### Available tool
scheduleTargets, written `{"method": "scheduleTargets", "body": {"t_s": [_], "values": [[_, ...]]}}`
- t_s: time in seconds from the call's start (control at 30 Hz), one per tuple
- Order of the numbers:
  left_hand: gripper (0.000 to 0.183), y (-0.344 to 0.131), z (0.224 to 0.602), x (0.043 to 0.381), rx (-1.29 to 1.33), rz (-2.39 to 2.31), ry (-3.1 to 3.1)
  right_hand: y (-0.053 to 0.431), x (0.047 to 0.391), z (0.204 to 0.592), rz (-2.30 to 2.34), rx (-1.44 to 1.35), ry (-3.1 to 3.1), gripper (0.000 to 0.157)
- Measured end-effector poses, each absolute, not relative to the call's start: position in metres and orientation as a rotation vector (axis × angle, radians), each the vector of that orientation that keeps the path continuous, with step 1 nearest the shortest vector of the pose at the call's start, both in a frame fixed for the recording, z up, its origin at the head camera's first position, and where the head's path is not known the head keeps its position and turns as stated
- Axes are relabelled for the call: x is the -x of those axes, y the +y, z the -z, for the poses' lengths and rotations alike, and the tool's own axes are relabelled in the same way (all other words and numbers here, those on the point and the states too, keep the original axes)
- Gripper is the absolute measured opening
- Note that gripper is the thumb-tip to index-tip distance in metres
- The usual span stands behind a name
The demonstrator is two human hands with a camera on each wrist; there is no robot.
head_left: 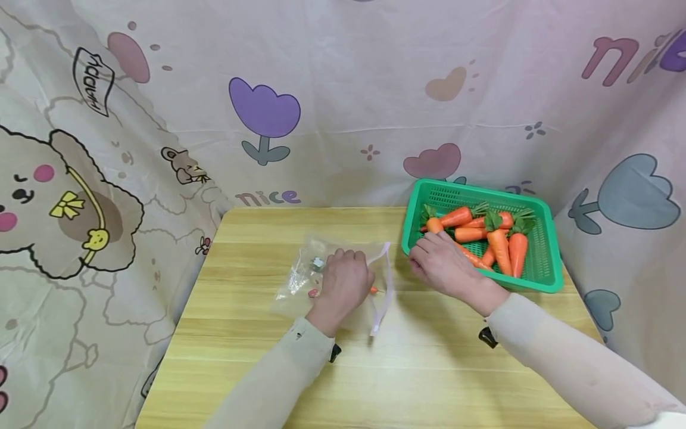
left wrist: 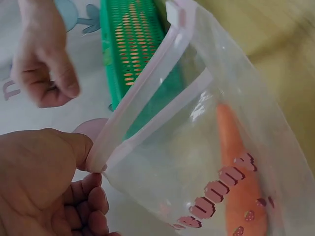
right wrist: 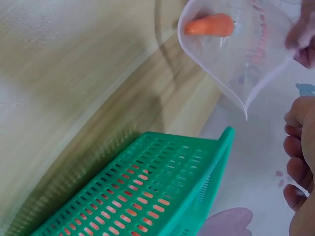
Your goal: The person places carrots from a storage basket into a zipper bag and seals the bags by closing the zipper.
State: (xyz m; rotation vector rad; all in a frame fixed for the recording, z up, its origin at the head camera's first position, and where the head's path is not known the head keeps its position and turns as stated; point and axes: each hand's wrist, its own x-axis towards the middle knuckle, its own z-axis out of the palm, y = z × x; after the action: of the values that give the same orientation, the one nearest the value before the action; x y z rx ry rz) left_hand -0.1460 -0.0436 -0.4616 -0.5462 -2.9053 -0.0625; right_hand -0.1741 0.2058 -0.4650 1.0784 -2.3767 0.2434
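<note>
A clear zip bag [head_left: 297,292] with a pale pink zip edge lies under my left hand [head_left: 343,286]. In the left wrist view, thumb and fingers pinch the bag's rim, and its mouth gapes. One orange carrot [left wrist: 241,172] rests inside, behind pink printed letters. My right hand [head_left: 447,268] hovers by the near left corner of the green basket [head_left: 552,256], fingers loosely curled, nothing seen in them. Several carrots [head_left: 499,250] with green leafy tops lie in the basket; one carrot [head_left: 435,225] shows just beyond my right fingers.
A light wooden table [head_left: 241,369] bears the bag and basket. Printed cloth [head_left: 343,71] hangs behind the table and along both sides. The basket stands at the table's back right, its raised rim close to the cloth.
</note>
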Motion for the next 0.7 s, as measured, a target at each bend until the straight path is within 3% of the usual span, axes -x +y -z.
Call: {"method": "scheduleTargets", "body": {"t_s": [0.4, 0.7], "values": [[0.025, -0.048, 0.465, 0.149, 0.433, 0.197, -2.962, 0.223, 0.180, 0.473, -0.260, -0.949, -2.375, 0.006], [0.025, -0.053, 0.460, 0.149, 0.411, 0.345, -2.970, 0.262, 0.183, 0.485, -0.189, -0.698, -2.469, 0.017]]}}
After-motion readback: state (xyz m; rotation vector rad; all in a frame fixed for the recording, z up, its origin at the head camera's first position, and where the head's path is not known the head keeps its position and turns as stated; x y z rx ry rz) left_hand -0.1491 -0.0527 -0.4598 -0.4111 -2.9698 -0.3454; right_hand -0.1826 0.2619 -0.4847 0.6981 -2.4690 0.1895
